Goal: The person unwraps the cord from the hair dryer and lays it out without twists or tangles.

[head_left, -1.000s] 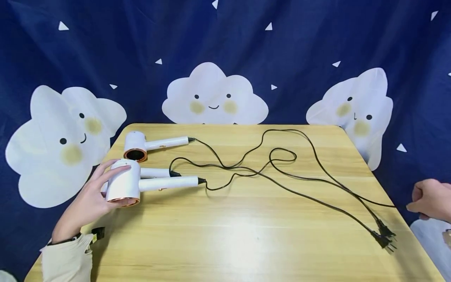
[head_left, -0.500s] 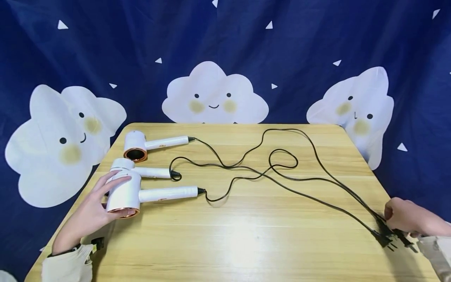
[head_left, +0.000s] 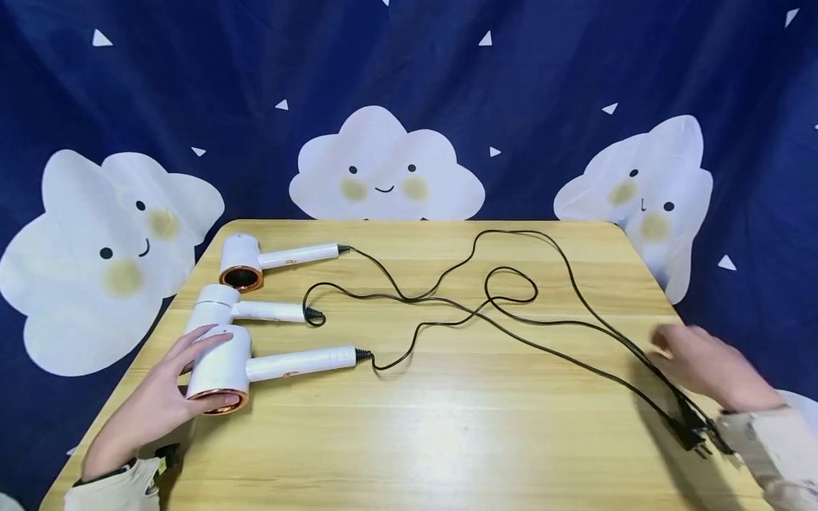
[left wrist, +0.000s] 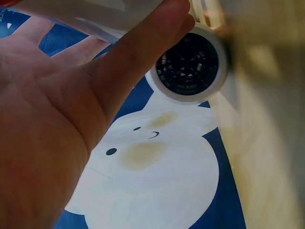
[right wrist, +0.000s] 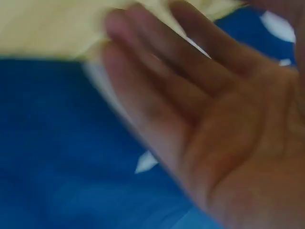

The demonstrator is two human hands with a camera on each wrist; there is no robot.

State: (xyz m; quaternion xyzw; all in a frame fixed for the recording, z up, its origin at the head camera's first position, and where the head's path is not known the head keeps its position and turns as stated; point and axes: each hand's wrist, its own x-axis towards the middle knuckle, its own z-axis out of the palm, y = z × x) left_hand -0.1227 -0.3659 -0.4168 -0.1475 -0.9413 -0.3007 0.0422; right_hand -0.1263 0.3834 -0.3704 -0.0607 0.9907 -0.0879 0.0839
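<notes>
Three white hair dryers with copper trim lie along the table's left side, handles pointing right. My left hand (head_left: 156,397) grips the barrel of the nearest hair dryer (head_left: 220,362), thumb by its copper rim and fingers over the top. Right behind it lies the middle hair dryer (head_left: 214,304), partly hidden; the far hair dryer (head_left: 241,252) sits at the back left. In the left wrist view, a round dark grille (left wrist: 188,64) of another dryer shows past the thumb. My right hand (head_left: 706,365), blurred, hovers over the cords at the right, its fingers loose and holding nothing.
Black cords (head_left: 441,324) wind across the wooden table (head_left: 447,440) from the handles to the right. Their plugs (head_left: 690,434) lie bunched near the right edge, partly behind the right sleeve (head_left: 760,443). A dark blue cloud-print curtain (head_left: 543,85) hangs behind.
My left hand has brought the nearest hair dryer toward me, away from the middle one. My right hand came in from beyond the right edge, left a plug by the others and moved left.
</notes>
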